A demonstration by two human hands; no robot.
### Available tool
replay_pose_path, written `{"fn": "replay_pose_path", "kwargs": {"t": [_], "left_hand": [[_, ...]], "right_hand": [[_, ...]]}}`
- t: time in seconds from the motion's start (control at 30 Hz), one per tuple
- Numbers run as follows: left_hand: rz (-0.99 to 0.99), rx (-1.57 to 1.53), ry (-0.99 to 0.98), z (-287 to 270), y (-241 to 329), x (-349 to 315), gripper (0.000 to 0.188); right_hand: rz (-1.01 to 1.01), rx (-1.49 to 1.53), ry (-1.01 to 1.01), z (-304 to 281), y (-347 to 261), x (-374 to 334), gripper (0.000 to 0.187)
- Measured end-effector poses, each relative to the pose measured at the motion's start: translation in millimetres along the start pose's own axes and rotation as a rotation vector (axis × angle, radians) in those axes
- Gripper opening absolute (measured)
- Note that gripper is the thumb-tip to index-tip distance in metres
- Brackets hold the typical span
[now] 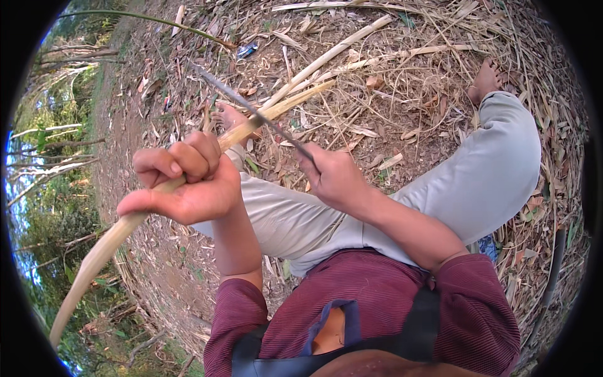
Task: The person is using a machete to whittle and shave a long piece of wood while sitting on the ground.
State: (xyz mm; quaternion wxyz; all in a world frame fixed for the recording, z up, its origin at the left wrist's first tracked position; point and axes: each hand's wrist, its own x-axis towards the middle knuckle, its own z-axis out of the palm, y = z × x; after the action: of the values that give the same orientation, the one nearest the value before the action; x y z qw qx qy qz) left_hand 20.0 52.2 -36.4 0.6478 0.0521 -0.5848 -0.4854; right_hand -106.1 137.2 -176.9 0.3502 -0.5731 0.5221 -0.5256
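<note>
My left hand (188, 176) is closed round a long pale peeled stick (94, 259), its thumb lying along the stick. The stick slants from the lower left up to a split, pointed far end near the middle. My right hand (336, 179) is closed on the handle end of a long narrow-bladed knife (223, 88), and the fingers hide most of that handle. The blade crosses over the stick just beyond my left hand. A dark blurred spot shows where blade and stick meet; I cannot tell how deep the edge sits.
Pale stripped lengths of stick (342, 47) and many shavings (392, 161) lie on the leaf-strewn ground. My legs in light trousers (483, 163) spread to both sides, bare feet (487, 81) beyond. A blue wrapper (247, 50) lies farther off; trees stand at the left.
</note>
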Motion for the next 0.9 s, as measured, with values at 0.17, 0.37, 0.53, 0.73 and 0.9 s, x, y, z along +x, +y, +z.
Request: {"fn": "replay_pose_path", "kwargs": {"t": [0.17,0.37,0.53,0.73,0.9], "left_hand": [[0.015,0.037,0.046,16.5,0.5,-14.4,0.066],[0.050,0.064,0.035,18.1,1.5,-27.6,0.066],[0.075,0.095,-0.025,21.3,-6.1,-36.7,0.066],[0.080,0.074,-0.004,23.3,2.8,-42.8,0.066],[0.092,0.075,0.010,18.5,0.3,-41.8,0.066]], "right_hand": [[0.203,0.040,-0.034,0.1,27.1,-5.0,0.020],[-0.144,-0.016,0.021,-4.2,-0.9,-13.7,0.017],[0.207,0.018,-0.007,-4.9,28.2,-1.4,0.015],[-0.302,0.026,0.015,1.8,-0.8,-16.9,0.017],[0.459,-0.032,-0.123,-3.8,31.5,-3.3,0.011]]}}
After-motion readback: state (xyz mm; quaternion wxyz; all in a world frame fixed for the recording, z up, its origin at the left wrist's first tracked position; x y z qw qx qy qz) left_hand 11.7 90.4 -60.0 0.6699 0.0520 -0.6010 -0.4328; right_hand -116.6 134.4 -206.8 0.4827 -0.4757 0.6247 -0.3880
